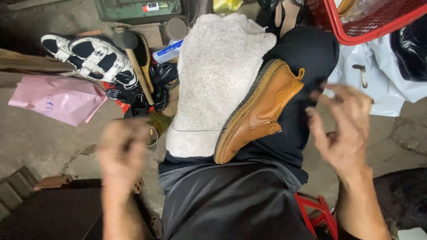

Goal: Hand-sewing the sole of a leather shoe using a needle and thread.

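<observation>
Head view: I noted a tan shoe (258,111) lying on its side on the knee, partly over a fleece cloth (213,75). Its long axis ran from lower left to upper right. The right hand (342,129) hung just right of the shoe, fingers spread and empty, not touching it. The left hand (120,153) was blurred, lower left and farther off; I could not tell its grip. The right hand was the nearer. White sandals (91,58) lay on the floor beyond.

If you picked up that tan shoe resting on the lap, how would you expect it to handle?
The tan shoe lies on its side, propped on the fleecy cloth, so a nudge might slide it off. Its thick ridged sole suggests it is stiff and fairly heavy; the smooth upper looks easy to grip.
</observation>
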